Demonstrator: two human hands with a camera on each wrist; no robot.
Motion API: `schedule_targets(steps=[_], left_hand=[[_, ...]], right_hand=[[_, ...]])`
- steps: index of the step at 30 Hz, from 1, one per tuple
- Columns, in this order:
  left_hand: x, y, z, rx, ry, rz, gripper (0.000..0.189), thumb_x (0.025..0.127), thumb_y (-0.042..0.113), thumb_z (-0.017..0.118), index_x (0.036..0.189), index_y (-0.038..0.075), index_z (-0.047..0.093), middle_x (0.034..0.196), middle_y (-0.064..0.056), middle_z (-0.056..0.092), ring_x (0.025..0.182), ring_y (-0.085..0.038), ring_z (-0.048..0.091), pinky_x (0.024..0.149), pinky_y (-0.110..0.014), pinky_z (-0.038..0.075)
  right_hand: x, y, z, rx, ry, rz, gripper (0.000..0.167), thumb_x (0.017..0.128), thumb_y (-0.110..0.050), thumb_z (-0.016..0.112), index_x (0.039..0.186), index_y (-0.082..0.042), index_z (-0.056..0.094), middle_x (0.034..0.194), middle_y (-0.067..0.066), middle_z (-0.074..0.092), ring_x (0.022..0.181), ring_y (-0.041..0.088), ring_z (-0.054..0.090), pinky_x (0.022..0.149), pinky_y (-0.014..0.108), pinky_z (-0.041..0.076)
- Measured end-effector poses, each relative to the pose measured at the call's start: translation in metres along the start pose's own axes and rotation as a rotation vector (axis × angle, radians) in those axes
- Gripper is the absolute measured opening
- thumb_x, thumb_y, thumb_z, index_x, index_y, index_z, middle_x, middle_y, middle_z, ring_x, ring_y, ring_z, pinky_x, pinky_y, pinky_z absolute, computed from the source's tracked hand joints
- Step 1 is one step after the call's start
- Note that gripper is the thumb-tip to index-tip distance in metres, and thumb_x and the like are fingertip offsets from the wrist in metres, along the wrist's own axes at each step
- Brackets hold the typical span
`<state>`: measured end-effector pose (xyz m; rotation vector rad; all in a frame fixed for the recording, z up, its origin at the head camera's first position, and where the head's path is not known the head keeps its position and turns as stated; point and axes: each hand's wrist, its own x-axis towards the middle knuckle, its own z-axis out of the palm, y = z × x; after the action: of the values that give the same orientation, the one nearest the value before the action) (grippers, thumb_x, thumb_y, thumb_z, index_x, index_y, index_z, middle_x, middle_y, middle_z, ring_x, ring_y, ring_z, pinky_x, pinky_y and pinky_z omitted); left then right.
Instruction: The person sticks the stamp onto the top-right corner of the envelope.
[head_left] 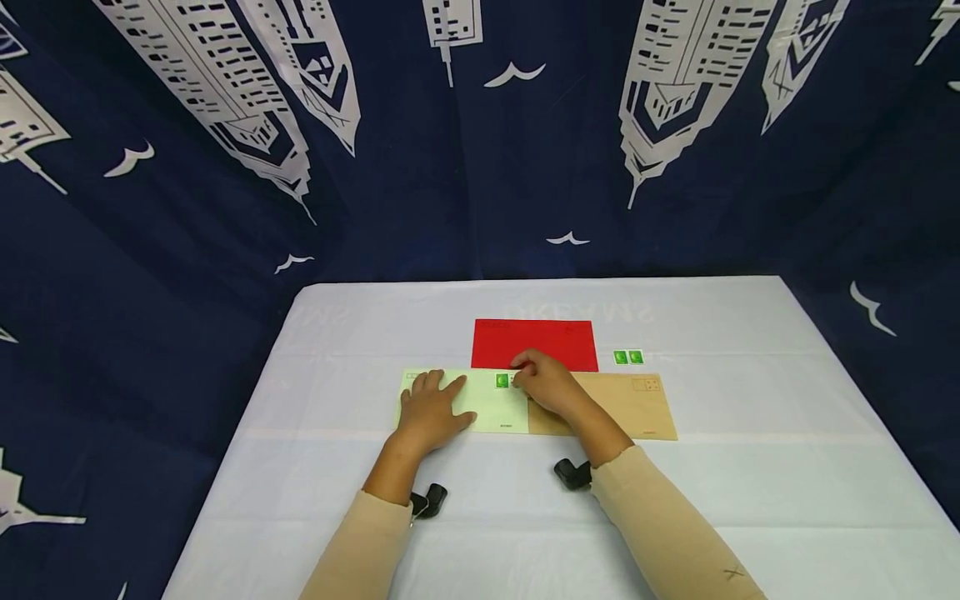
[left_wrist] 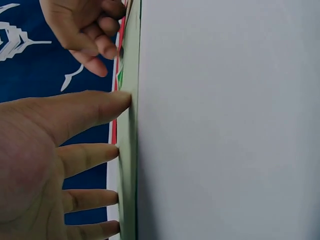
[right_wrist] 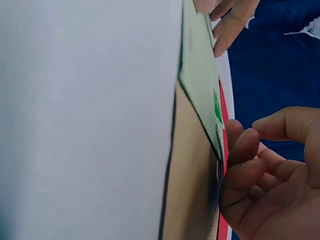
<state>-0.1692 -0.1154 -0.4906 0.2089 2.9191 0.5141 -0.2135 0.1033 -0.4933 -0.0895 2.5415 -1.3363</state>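
Note:
A pale green envelope (head_left: 491, 412) lies on the white table. My left hand (head_left: 431, 412) rests on its left part, fingers spread and straight, with the fingertips (left_wrist: 114, 151) touching the paper. At its upper right corner is a small green stamp (head_left: 502, 381). My right hand (head_left: 550, 385) is beside that stamp, its fingers (right_wrist: 242, 147) curled near the corner. Whether they hold anything cannot be made out. A brown envelope (head_left: 622, 408) lies partly under the green one's right edge. Behind both is a red envelope (head_left: 534, 337), partly hidden by my right hand.
Two more green stamps (head_left: 628, 357) lie on the white table (head_left: 720, 483), right of the red envelope and behind the brown one. A dark blue cloth (head_left: 480, 183) printed with white buildings and birds hangs behind the table. Black wrist cameras (head_left: 429, 502) sit by both wrists.

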Motion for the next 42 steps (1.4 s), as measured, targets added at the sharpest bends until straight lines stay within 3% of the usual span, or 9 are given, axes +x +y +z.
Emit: schedule_targets(steps=[9,19,28,42], left_hand=[[0.006,-0.004,0.003,-0.106,0.119,-0.022,0.049,0.094,0.030,0.070,0.139,0.013,0.063,0.146,-0.019,0.048,0.139,-0.043,0.038,0.108,-0.059,0.034],[0.005,-0.001,-0.008,-0.230,0.213,-0.014,0.045,0.093,0.027,0.070,0.134,0.009,0.066,0.141,-0.021,0.054,0.136,-0.042,0.044,0.107,-0.059,0.036],[0.002,0.005,-0.014,-0.290,0.214,0.001,0.044,0.094,0.028,0.068,0.135,0.012,0.065,0.143,-0.016,0.053,0.135,-0.038,0.046,0.108,-0.056,0.039],[0.001,0.005,-0.009,-0.295,0.188,0.018,0.047,0.094,0.028,0.070,0.137,0.010,0.064,0.141,-0.016,0.055,0.134,-0.034,0.048,0.112,-0.053,0.040]], right_hand=[[-0.005,-0.001,-0.007,0.074,0.035,-0.012,0.019,0.098,-0.018,0.060,0.113,-0.007,0.065,0.094,0.012,0.063,0.071,0.021,0.060,0.062,0.024,0.048],[-0.015,0.004,-0.020,0.098,0.095,-0.059,0.018,0.099,-0.019,0.057,0.109,-0.008,0.066,0.094,0.012,0.063,0.080,0.030,0.064,0.066,0.027,0.050],[-0.018,0.011,-0.032,0.053,0.153,-0.050,0.017,0.100,-0.022,0.058,0.108,-0.009,0.067,0.093,0.006,0.062,0.080,0.019,0.059,0.071,0.025,0.049],[-0.025,0.033,-0.058,0.079,0.166,-0.009,0.022,0.100,-0.019,0.058,0.115,-0.005,0.066,0.101,0.009,0.063,0.089,0.027,0.065,0.076,0.024,0.052]])
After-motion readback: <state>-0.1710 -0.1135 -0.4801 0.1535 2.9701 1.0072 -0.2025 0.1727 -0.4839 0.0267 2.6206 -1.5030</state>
